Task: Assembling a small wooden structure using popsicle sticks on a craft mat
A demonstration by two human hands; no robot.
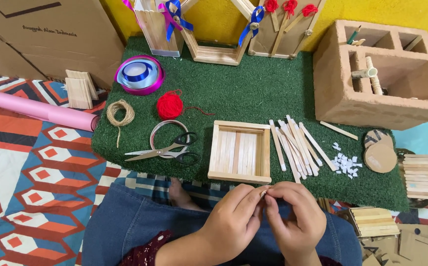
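Note:
My left hand (233, 221) and my right hand (295, 219) meet over my lap, fingertips pinched together on a small wooden craft stick piece (263, 193). Only its pale tip shows between the fingers. Just beyond the hands, a shallow square tray built of wooden sticks (239, 151) lies on the green turf mat (253, 88). A loose pile of craft sticks (296, 145) lies right of the tray, with small white tape bits (347, 164) further right.
Scissors (167, 150), a tape ring (168, 132), red yarn ball (169, 105), twine coil (120, 113) and ribbon spools (139, 74) sit left on the mat. A tan block organiser (379, 74) stands at the right. Stick frames lean at the back. A pink paper roll (36, 109) lies left.

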